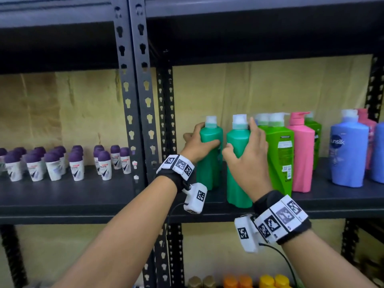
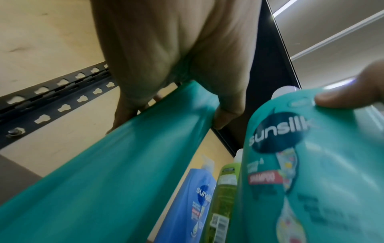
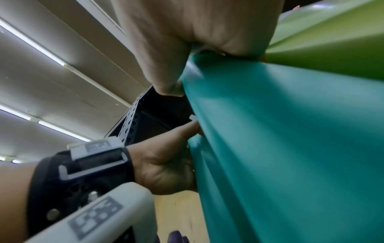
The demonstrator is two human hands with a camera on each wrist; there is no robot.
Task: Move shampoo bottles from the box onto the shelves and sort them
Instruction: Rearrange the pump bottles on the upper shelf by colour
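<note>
Two teal-green shampoo bottles with white pump tops stand side by side on the dark shelf [image 1: 207,213]. My left hand [image 1: 198,142] grips the left teal bottle [image 1: 207,173] near its shoulder, with fingers curled across its front. The left wrist view shows that bottle [image 2: 124,164] held under the palm. My right hand [image 1: 247,148] holds the right teal bottle [image 1: 236,183], thumb on its front and fingers up its right side. In the right wrist view this bottle [image 3: 290,148] sits against a lime green bottle [image 3: 332,41]. The box is out of sight.
To the right stand lime green bottles [image 1: 278,154], a pink bottle [image 1: 301,156] and a blue bottle [image 1: 347,154]. Grey slotted uprights [image 1: 135,100] stand just left of my hands. Several purple-capped roll-ons [image 1: 76,165] fill the left bay. Orange and yellow bottles [image 1: 268,281] sit below.
</note>
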